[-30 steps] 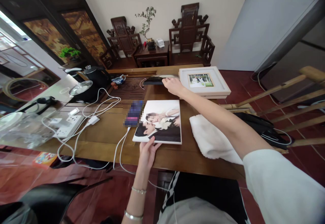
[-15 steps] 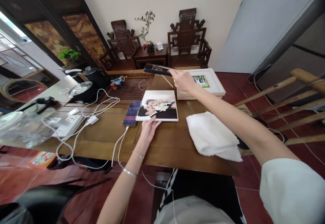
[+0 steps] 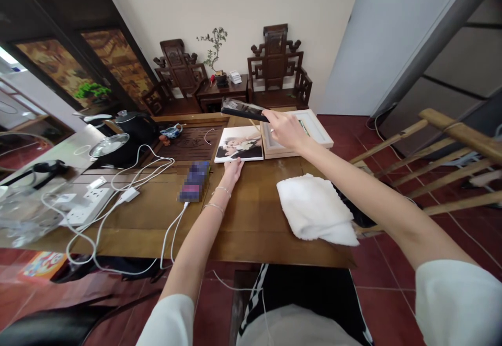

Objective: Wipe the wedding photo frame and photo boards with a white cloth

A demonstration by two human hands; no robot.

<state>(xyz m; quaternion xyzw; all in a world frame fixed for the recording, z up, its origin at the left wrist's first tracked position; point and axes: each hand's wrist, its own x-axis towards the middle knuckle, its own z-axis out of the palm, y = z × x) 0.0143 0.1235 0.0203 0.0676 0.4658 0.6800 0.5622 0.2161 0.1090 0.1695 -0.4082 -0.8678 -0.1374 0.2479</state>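
Note:
My left hand grips the near edge of a white photo panel printed with a couple's portrait; the thumb is on top and the other fingers are partly hidden. The panel lies at the far side of the table, or just above it. My right hand is closed on one end of a black, flat rectangular panel with a glossy top, held raised and nearly level. Its exact kind is unclear. Beneath my right wrist a white picture frame rests on the table, partly covered by the hand.
A folded white towel lies at the table's right. Left of the photo panel is a phone on a white cable. Farther left are a power strip, tangled cables and a black kettle. A wooden chair stands at right.
My left hand has pushed the photo panel away from me, up beside the white frame. The black panel stays raised in my right hand. The view has shifted slightly.

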